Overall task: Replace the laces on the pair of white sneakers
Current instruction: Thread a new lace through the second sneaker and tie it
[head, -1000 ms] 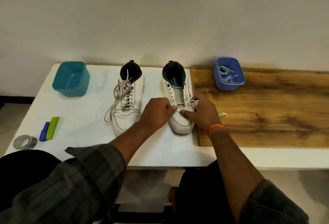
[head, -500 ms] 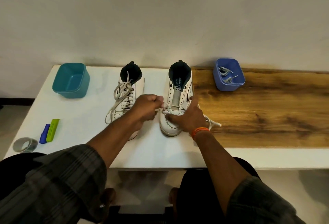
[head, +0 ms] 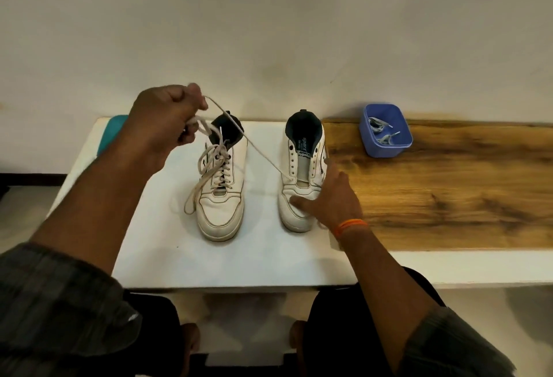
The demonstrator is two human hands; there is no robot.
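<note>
Our left hand is raised over the worktop, fingers curled round the old lace, which runs taut down to the lowest eyelets of the right sneaker. To finish this step well, we should pull along the line of the eyelets, steady rather than jerky, so the tip clears without snagging. Our right hand lies on that sneaker's toe and side, fingers spread, pinning it down. We should press firmly so it does not lift.

The left sneaker, in front of our left hand, is fully laced. The right one shows bare eyelets and an open tongue. Replacement laces appear to wait in the blue tub on the wooden part at right.
</note>
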